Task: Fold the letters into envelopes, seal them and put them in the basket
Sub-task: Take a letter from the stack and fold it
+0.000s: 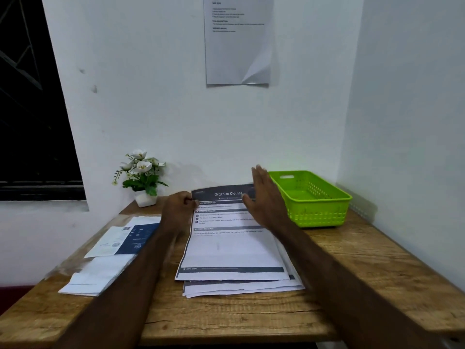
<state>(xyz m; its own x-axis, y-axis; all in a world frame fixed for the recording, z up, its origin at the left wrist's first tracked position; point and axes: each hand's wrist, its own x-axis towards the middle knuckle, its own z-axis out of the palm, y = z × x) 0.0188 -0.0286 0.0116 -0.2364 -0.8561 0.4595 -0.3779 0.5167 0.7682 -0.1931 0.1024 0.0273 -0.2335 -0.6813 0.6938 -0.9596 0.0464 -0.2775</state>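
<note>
**Letter pinched at its far corner, first fold not yet made**

Letter (234, 248): the top sheet of a loose stack lies flat on the table (251, 316), between the two forearms, its printed header at the far end under the hands.

Well to the left of the left hand (179, 210), the envelopes (108, 258) lie fanned near the table's left edge, and a potted plant (142, 177) stands beyond them by the wall. The left hand curls its fingers onto the letter's far left corner and appears to pinch it. The right hand (265, 197) hovers over the far right corner with fingers straight and open, holding nothing. Just right of that hand sits the basket (327, 210), with nothing visible inside it.

The step in hand looks like the first fold. Next, the right hand likely needs to take its own corner so both can draw the far edge toward the near one, keeping the side edges aligned and leaving the sheets below undisturbed.

Bare wood lies in front of the stack's near edge, giving room to crease. The wall is close behind the hands, and the basket's near wall crowds the right hand.
</note>
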